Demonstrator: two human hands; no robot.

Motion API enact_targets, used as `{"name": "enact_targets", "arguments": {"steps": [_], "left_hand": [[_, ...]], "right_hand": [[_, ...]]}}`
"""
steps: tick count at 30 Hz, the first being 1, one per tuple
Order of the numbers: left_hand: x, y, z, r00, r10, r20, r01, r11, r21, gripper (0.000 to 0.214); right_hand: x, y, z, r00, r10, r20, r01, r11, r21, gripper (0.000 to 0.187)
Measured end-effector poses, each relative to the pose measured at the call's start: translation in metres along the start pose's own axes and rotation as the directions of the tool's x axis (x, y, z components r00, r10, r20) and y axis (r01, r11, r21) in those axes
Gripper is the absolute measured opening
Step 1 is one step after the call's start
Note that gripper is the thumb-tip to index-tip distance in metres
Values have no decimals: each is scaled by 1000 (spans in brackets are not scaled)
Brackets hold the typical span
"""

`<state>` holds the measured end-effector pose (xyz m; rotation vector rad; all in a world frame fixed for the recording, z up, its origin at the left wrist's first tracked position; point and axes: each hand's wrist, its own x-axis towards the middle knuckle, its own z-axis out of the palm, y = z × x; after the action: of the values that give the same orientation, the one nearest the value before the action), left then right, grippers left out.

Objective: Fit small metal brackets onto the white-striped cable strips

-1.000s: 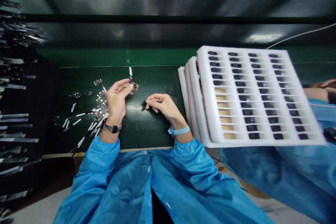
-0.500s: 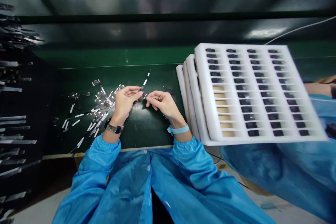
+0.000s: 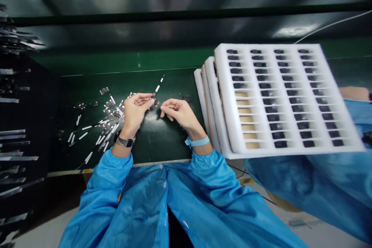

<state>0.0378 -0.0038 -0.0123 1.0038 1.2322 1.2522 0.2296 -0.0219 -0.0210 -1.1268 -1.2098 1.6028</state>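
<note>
A small circuit piece (image 3: 156, 103) is at the left hand's (image 3: 136, 111) fingertips, above the middle of the dark green table (image 3: 162, 147). Its thin tail, banded black and white (image 3: 158, 87), slants up toward the far right. The left thumb and fingers are closed in a pinch on the piece. The right hand (image 3: 180, 114) sits just to its right, thumb and forefinger drawn nearly together; whether they meet or grip anything tiny, I cannot tell.

A second ago the hands were well apart and the tail pointed straight to the far side; half a second ago the right fingertips were at the piece. Now a slight gap shows between them. I judge that the left hand alone bears the piece, at a stage of fine two-handed handling.

Left of the hands, similar pieces (image 3: 112, 114) lie fanned in a loose heap. Beyond the right hand lies a dark part (image 3: 186, 99). Farther right, a white foam tray (image 3: 231, 112) holds dark parts in four columns; the left column's near slots show tan. At the far right is a co-worker's blue sleeve (image 3: 353, 112).
</note>
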Motion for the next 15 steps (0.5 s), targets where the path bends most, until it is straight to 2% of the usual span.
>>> {"name": "enact_targets", "arguments": {"steps": [6,15], "left_hand": [[-1,-4,2,997,-37,65,37,999,12,29],[0,-5,0,995,-46,85,42,998,41,30]], "right_hand": [[1,0,0,1000,-4,3,4,1000,5,38],[0,0,1,1000,-6,-6,6,1000,-2,39]]}}
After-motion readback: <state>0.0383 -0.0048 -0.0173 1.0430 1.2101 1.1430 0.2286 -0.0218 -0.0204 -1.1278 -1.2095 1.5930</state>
